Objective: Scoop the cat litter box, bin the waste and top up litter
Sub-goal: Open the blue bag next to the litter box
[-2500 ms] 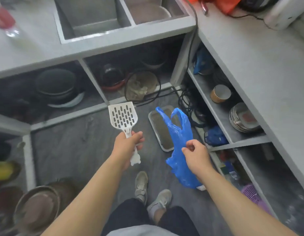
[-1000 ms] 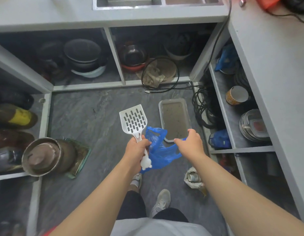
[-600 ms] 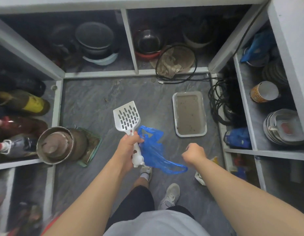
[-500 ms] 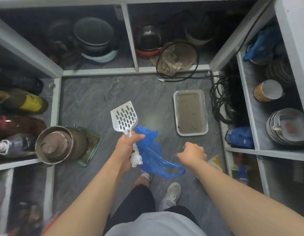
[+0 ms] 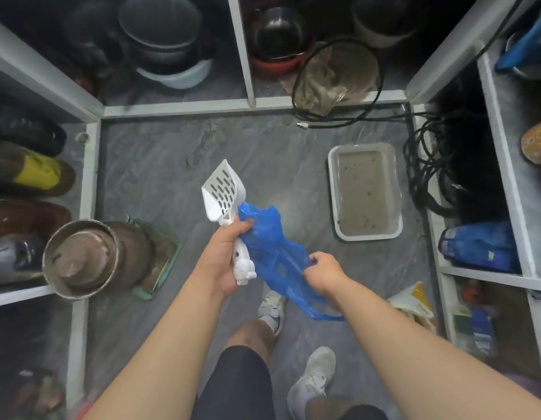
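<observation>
Since half a second ago the right hand [image 5: 322, 269] has closed in toward the left and now pinches the blue plastic bag [image 5: 272, 253], pulling it taut between both hands. On the grey floor [image 5: 160, 165], ahead and right, well apart from the hands, sits the litter tray [image 5: 365, 191] of grey litter. Gripping the white slotted scoop [image 5: 223, 195] by its handle, the left hand [image 5: 225, 256] also pinches the bag's upper edge.
</observation>
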The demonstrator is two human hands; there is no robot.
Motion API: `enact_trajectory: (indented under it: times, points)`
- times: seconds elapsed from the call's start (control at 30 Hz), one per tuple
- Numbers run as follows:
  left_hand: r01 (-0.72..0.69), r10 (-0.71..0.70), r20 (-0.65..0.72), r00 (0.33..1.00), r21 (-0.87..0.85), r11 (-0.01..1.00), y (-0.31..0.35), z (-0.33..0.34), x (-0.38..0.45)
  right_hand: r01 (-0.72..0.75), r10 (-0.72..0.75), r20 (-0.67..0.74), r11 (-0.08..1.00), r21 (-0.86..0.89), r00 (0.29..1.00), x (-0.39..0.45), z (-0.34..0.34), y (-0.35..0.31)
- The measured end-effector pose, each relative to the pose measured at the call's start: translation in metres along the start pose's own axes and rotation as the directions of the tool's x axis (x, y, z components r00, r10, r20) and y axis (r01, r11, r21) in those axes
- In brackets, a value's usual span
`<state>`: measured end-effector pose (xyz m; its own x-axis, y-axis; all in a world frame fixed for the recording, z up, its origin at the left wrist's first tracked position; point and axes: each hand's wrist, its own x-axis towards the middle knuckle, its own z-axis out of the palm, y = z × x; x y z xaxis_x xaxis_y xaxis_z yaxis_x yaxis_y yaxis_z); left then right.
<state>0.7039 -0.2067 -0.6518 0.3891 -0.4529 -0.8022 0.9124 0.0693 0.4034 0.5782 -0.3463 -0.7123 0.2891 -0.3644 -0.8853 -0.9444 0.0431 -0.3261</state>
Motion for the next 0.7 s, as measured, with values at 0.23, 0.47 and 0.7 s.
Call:
enact_trajectory:
  times: [0.23,0.47,0.7]
  points:
    - [-0.068,0.119,-0.171,0.978,0.280,0.958,-0.057,-0.078,0.131,0.016,-0.024,0.036,0.980,0.199,0.999,0.123,0.026,0.047]
    - [-0.042,0.697,-0.087,0.712,0.985,0.166,-0.097,-0.150,0.264,0.087,-0.087,-0.012,0.995,0.046,0.996,0.253,0.032,0.071]
    - [-0.313,0.708,0.351,0.613,0.930,-0.190,-0.123,-0.161,0.332,0.274,-0.271,0.054,0.958,-0.080,0.961,0.334,0.046,0.063]
